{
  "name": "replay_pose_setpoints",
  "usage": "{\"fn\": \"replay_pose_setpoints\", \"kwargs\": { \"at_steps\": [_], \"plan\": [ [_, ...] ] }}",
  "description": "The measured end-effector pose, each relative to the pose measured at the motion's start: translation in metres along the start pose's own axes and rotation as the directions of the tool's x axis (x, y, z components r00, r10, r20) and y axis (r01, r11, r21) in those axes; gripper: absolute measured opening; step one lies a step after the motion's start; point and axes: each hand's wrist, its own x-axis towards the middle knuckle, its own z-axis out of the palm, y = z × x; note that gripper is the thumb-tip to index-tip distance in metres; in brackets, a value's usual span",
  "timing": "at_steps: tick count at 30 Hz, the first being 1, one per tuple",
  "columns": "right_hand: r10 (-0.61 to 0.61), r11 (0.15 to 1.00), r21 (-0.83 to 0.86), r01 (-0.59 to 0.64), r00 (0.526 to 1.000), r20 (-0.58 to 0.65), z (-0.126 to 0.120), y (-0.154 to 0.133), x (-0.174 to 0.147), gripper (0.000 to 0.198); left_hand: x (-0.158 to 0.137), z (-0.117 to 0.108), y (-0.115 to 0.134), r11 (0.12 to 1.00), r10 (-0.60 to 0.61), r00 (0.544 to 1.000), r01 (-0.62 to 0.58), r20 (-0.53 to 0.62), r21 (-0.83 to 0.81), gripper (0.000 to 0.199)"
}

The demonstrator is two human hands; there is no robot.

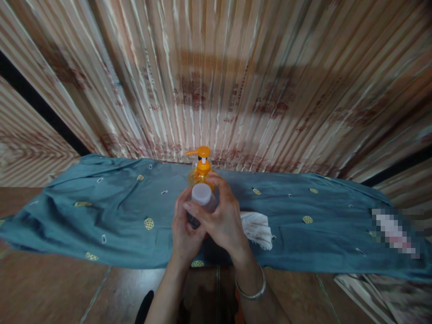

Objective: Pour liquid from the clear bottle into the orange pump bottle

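Observation:
Between my two hands is a small bottle with a translucent white cap (201,193); its body is mostly hidden by my fingers. My left hand (186,229) is wrapped round its left side. On the right, my right hand (222,216) curls about the bottle, thumb lying near the cap and fingers behind it. Just beyond stands a yellow pump bottle (203,167) with an orange pump head, its spout pointing left. Its lower part is hidden behind the capped bottle and my hand. A crumpled white cloth (257,228) lies to the right of my right hand.
A blue-green cloth (124,216) with a pineapple print covers the long surface. Behind it hangs a striped, pleated curtain (216,90). A pixelated, blurred patch (394,234) lies at the far right. Brown floor tiles (60,288) show in front.

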Motion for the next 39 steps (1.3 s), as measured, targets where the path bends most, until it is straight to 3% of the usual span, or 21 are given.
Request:
{"fn": "replay_pose_setpoints", "kwargs": {
  "at_steps": [3, 6, 8, 11, 14, 17, 20, 23, 26, 30, 34, 37, 39],
  "plan": [
    [0.05, 0.999, 0.01, -0.05, 0.999, -0.015, 0.0, -0.002, 0.001, 0.042, 0.0, 0.0, 0.0, 1.0, -0.019, 1.0, 0.019, -0.003, -0.004, 0.055],
    [-0.039, 0.998, 0.044, 0.036, 0.996, 0.075, -0.003, -0.003, 0.0, 0.032, 0.0, 0.001, 0.001, 0.999, -0.037, 0.999, 0.037, -0.004, -0.011, 0.056],
    [-0.083, 0.996, 0.038, 0.08, 0.993, 0.084, -0.005, -0.003, 0.001, 0.04, 0.001, 0.001, 0.002, 0.999, -0.043, 0.999, 0.043, -0.003, -0.018, 0.057],
    [-0.025, 0.999, -0.031, 0.025, 1.0, 0.019, -0.004, -0.005, 0.003, 0.053, 0.001, 0.001, 0.002, 0.998, -0.054, 0.999, 0.054, -0.002, -0.019, 0.057],
    [0.01, 0.998, -0.059, -0.011, 1.0, -0.01, -0.002, -0.006, 0.006, 0.038, 0.002, 0.001, 0.002, 0.998, -0.061, 0.998, 0.061, 0.005, -0.015, 0.056],
    [-0.079, 0.997, -0.019, 0.081, 0.995, 0.066, -0.004, -0.007, 0.006, 0.026, 0.002, 0.0, 0.001, 0.999, -0.047, 0.999, 0.047, 0.017, -0.012, 0.056],
    [-0.129, 0.99, -0.038, 0.133, 0.988, 0.088, -0.005, -0.008, 0.006, 0.04, 0.001, 0.0, 0.0, 1.0, -0.027, 0.999, 0.027, 0.019, -0.007, 0.056],
    [-0.083, 0.985, -0.154, 0.08, 0.996, -0.014, -0.003, -0.01, 0.005, 0.053, 0.0, 0.001, -0.002, 1.0, -0.015, 1.0, 0.015, 0.011, -0.003, 0.056],
    [-0.095, 0.966, -0.251, 0.07, 0.992, -0.089, -0.003, -0.013, 0.005, 0.037, 0.0, 0.001, -0.003, 1.0, -0.013, 1.0, 0.013, 0.017, -0.006, 0.056],
    [-0.135, 0.961, -0.244, 0.128, 0.991, -0.011, -0.008, -0.017, 0.004, 0.021, 0.001, 0.0, -0.003, 1.0, -0.004, 1.0, 0.004, 0.026, -0.007, 0.057],
    [-0.172, 0.949, -0.254, 0.185, 0.982, 0.073, -0.011, -0.021, 0.004, 0.033, 0.001, 0.001, -0.004, 1.0, 0.006, 1.0, -0.006, 0.017, -0.004, 0.057],
    [-0.175, 0.932, -0.316, 0.179, 0.984, 0.042, -0.007, -0.021, 0.005, 0.042, 0.0, 0.002, -0.004, 1.0, 0.014, 1.0, -0.014, 0.016, -0.001, 0.052],
    [-0.161, 0.922, -0.35, 0.165, 0.986, 0.04, -0.005, -0.019, 0.006, 0.036, 0.001, 0.002, -0.004, 1.0, 0.021, 1.0, -0.022, 0.021, 0.007, 0.052]
  ]
}}
